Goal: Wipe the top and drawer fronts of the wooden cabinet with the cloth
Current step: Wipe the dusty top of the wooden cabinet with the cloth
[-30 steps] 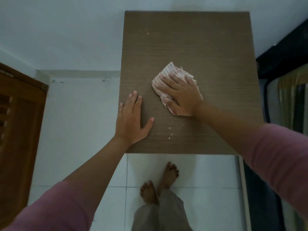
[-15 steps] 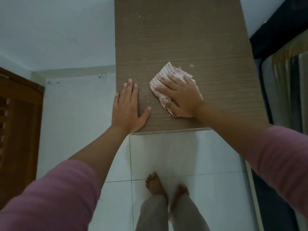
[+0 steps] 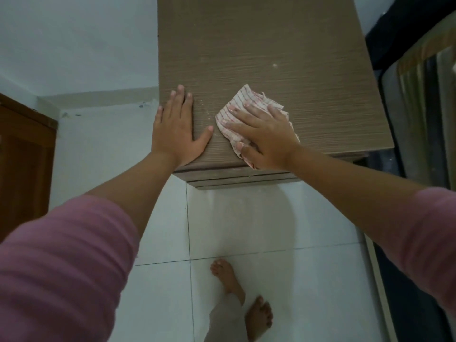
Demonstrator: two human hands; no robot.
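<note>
The wooden cabinet fills the upper middle of the view, its brown grained top dotted with pale specks. A white cloth with thin red stripes lies crumpled near the front edge. My right hand presses flat on the cloth with straight, spread fingers. Beside it, my left hand rests flat on the top's front left corner, fingers straight, thumb pointing at the cloth. Thin slivers of the drawer fronts show below the front edge.
White tiled floor lies below the cabinet, with my bare feet on it. A brown wooden door stands at the left. A dark frame with striped fabric runs along the right side, close to the cabinet.
The view has pulled back from the cabinet, so the drawer fronts now peek out. My right hand has dragged the cloth to the front edge. My feet have stepped back.
</note>
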